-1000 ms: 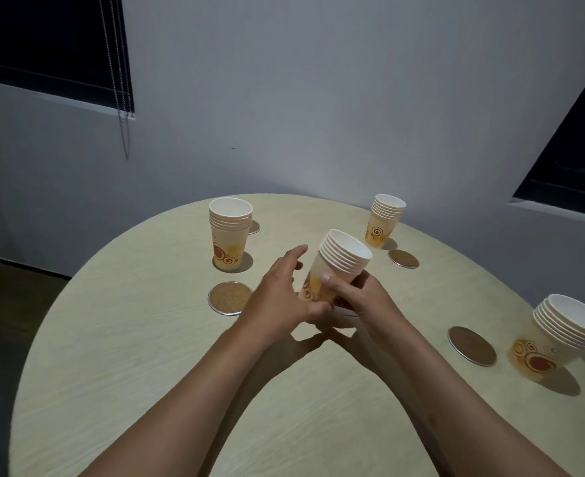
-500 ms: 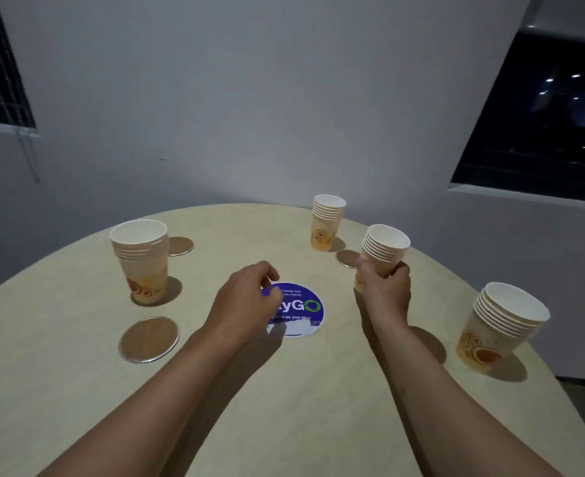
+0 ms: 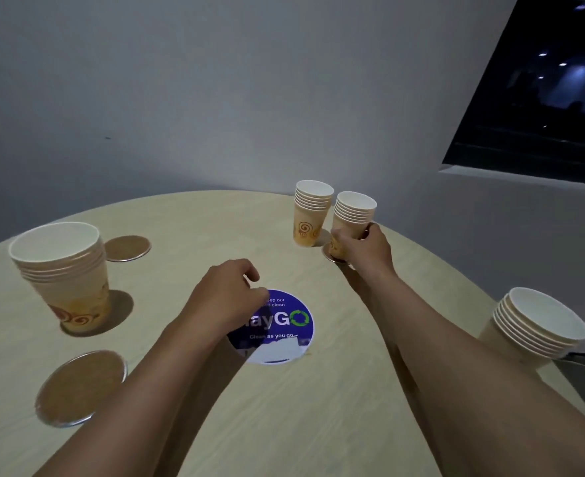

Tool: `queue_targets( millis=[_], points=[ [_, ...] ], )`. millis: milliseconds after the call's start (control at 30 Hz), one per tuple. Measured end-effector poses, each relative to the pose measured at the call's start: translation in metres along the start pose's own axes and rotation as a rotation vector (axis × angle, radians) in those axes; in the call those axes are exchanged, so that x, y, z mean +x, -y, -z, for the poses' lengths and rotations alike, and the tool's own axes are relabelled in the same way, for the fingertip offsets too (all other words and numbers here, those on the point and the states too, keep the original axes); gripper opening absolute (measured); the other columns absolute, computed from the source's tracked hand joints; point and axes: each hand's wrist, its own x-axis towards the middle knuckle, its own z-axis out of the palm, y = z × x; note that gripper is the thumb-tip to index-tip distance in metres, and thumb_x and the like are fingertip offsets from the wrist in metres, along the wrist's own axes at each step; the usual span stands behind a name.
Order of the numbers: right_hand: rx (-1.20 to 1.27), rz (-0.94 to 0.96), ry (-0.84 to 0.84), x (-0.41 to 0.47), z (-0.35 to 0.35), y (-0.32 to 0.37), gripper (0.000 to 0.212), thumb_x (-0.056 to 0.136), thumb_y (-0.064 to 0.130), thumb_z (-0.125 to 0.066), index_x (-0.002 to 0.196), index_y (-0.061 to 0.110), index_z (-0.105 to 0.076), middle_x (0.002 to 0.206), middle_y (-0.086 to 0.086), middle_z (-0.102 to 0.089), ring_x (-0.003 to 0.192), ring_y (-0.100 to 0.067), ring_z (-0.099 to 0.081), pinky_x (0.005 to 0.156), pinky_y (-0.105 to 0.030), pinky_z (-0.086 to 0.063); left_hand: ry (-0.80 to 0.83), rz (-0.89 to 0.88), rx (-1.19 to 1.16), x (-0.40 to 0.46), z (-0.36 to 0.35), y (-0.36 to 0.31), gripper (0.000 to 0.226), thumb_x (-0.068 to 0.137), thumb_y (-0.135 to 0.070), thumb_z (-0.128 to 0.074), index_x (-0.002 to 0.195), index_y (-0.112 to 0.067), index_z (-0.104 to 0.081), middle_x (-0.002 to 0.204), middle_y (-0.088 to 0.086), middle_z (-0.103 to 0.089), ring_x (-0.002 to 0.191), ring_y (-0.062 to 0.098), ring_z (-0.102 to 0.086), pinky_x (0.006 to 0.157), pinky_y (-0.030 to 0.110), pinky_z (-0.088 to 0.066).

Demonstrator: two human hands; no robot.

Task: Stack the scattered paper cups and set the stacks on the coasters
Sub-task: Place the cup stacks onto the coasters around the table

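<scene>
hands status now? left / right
Left hand: loosely curled, holding nothing, over the table sticker.
Right hand: gripping a cup stack at a coaster.

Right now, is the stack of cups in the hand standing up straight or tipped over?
Standing up. The held stack has its open mouths upward while the right hand grips it over a coaster.

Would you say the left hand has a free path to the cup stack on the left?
Probably yes: the left hand holds nothing, and only bare table lies between it and the left cup stack.
</scene>
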Motion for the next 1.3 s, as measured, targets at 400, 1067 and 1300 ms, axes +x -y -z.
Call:
queue_targets(
  millis=[400,1067,1300],
  points=[
    [-0.210,0.046,-0.019,0.005,-0.002,-0.014,0.079,0.072,0.048,-0.088,0.134,0.019,-0.047,0.138,-0.006,-0.064,0.121,-0.030,-0.064,0.094,-0.042,-0.054,0.037,0.010,-0.011,0.002,0.003,0.001,0.018,0.078,-0.028,-0.064,0.096,-0.027,-0.062,0.090,-0.010,-0.064,0.078,0.009,-0.062,0.066,0.031,-0.053],
    [-0.245,-0.005,-0.322,-0.027,-0.019,-0.007,0.071,0.081,0.052,-0.078,0.134,0.016,-0.046,0.132,-0.008,-0.053,0.118,-0.031,-0.059,0.098,-0.050,-0.053,0.038,-0.001,0.021,-0.004,0.007,-0.004,0.020,0.079,-0.026,-0.067,0.098,-0.023,-0.063,0.092,-0.006,-0.065,0.078,0.009,-0.061,0.061,0.028,-0.049],
    [-0.159,0.019,-0.021,-0.050,-0.059,0.020,0.073,0.083,0.054,-0.077,0.142,0.022,-0.048,0.143,-0.003,-0.058,0.126,-0.029,-0.061,0.085,-0.039,-0.050,0.061,-0.061,0.023,-0.051,0.009,-0.010,0.020,0.081,-0.029,-0.071,0.097,-0.026,-0.061,0.105,-0.006,-0.067,0.085,0.009,-0.063,0.052,0.012,-0.042]
  ],
)
